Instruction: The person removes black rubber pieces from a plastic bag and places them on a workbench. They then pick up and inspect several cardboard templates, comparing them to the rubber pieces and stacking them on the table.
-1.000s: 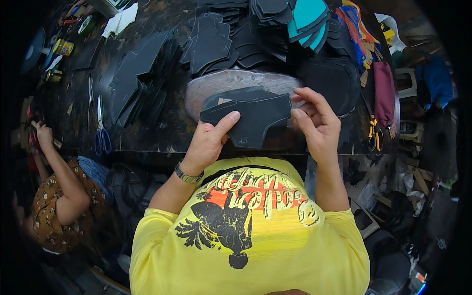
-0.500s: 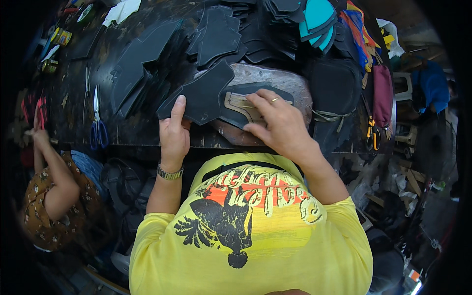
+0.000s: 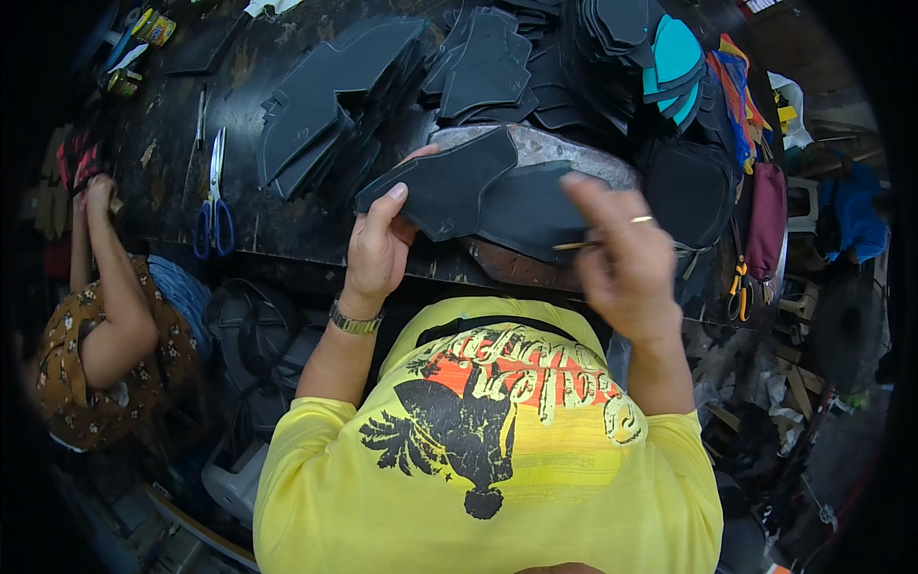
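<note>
My left hand grips the left end of a black cut-out sheet piece, thumb on top and fingers beneath. The piece is tilted, and its right side lies over or against another black piece. That second piece rests on a worn, grey-brown board at the table's near edge. Over its right side is my right hand, smeared by motion, fingers bent. A thin tan strip juts out from under these fingers. Whether it is a stick or a card seen edge-on, I cannot tell.
Stacks of black cut pieces cover the far table, with teal pieces at the right. Blue-handled scissors lie left, orange-handled ones right, beside a maroon pouch. Another person sits at the left.
My right hand has lifted and moved right off the board. The tan template that lay under it no longer shows on the black piece. The view has shifted, while my left hand keeps its hold.
</note>
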{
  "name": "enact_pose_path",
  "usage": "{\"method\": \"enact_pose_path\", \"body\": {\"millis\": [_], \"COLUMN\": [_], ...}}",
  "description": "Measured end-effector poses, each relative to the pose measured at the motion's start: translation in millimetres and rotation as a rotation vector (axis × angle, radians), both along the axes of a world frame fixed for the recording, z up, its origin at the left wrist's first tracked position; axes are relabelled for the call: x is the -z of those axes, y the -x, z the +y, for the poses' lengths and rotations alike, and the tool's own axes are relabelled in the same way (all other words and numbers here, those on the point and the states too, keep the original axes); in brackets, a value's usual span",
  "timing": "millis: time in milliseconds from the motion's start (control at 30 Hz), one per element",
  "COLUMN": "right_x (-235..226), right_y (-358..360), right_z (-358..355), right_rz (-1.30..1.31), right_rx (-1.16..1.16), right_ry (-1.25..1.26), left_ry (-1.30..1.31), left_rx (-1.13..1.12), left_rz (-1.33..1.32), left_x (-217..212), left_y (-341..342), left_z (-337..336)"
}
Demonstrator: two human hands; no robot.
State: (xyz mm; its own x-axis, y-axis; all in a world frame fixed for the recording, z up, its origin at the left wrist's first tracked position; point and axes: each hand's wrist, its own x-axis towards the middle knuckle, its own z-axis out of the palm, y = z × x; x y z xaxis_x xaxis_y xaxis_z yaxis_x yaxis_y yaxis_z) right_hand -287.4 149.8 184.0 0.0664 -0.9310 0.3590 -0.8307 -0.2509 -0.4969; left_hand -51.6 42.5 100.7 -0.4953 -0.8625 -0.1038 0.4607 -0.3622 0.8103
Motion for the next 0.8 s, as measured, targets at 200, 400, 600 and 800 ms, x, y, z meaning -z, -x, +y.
{"method": "enact_pose_path", "body": {"millis": [200,400,600,800], "right_x": [1.9,70.8,65.7,33.6], "right_y": [29.5,11.9,19.2,12.7], "right_z": [0.1,-8.8,2.6,1.6], "right_rz": [-0.955,-1.108,-0.363,-1.174], "right_rx": [0.340,0.423,0.448,0.243], "right_ry": [0.157,-0.168,-0.301,-0.248], "left_ry": [-0.022,0.006,-0.006,0.103], "left_rx": [-0.026,-0.027,-0.045,0.067], "left_rz": [-0.033,-0.041,-0.084,-0.122], "left_x": [-1.1,1.1,-5.0,-18.3], "left_y": [-4.9,-7.5,-3.7,16.2], "left_z": [1.6,3.9,4.5,11.3]}}
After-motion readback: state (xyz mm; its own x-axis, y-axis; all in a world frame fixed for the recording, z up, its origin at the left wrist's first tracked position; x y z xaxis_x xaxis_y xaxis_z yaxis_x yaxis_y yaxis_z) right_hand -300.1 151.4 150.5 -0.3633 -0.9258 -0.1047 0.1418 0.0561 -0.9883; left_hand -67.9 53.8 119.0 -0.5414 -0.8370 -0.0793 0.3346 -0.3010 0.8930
